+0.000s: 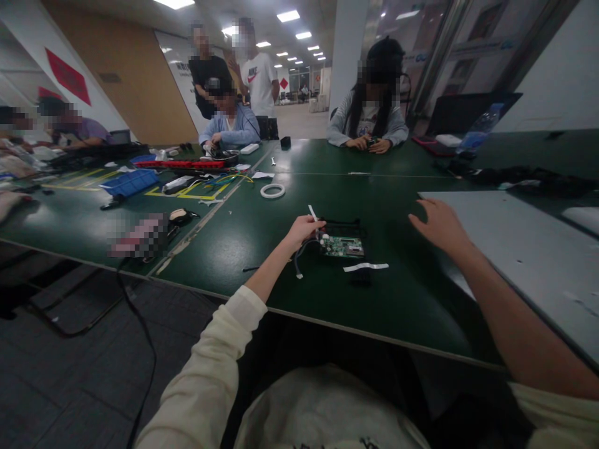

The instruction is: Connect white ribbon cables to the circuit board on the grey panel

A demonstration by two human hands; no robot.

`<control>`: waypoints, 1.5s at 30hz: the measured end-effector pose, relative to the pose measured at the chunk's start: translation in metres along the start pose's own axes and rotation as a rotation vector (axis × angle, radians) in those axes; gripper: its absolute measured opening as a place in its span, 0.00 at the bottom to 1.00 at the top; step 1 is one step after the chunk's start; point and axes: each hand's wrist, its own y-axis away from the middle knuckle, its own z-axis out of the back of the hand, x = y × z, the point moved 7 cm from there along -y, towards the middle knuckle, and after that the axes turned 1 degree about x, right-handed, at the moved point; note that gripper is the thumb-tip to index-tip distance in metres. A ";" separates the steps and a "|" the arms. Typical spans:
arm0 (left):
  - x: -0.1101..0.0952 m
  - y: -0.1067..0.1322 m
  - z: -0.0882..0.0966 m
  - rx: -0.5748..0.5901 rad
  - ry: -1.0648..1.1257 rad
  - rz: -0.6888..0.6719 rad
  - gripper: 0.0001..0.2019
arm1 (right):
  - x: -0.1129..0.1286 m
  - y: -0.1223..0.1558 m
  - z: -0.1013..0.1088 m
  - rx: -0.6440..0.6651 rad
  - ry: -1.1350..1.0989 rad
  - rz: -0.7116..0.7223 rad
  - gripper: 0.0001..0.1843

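My left hand [305,229] is closed at the left end of a green circuit board [344,246]. A narrow white strip [312,213] sticks up from between its fingers; the fingertips partly hide what they grip. The board lies by a black frame [341,223], and a dark cable [298,262] with a pale plug trails from its left side. A second white strip [365,267], slightly wavy, lies just in front of the board. To the right, apart from the board, my right hand [442,224] is open and holds nothing, its fingers spread near the grey panel's corner.
A large grey panel [524,249] covers the table's right side. Behind the board lies a white tape roll [272,191]. At left are a blue bin [131,183], cables and a pouch-like item [140,236]. Several people sit or stand around the green table [224,240].
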 end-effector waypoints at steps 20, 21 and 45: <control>-0.002 0.002 -0.002 -0.017 0.031 0.015 0.04 | -0.062 0.010 -0.045 0.256 -0.071 -0.291 0.38; -0.002 0.002 -0.001 -0.018 0.034 0.017 0.04 | -0.060 0.010 -0.044 0.259 -0.082 -0.289 0.38; -0.029 0.010 0.004 -0.097 0.145 -0.087 0.07 | 0.116 0.035 -0.015 0.248 -0.428 0.193 0.26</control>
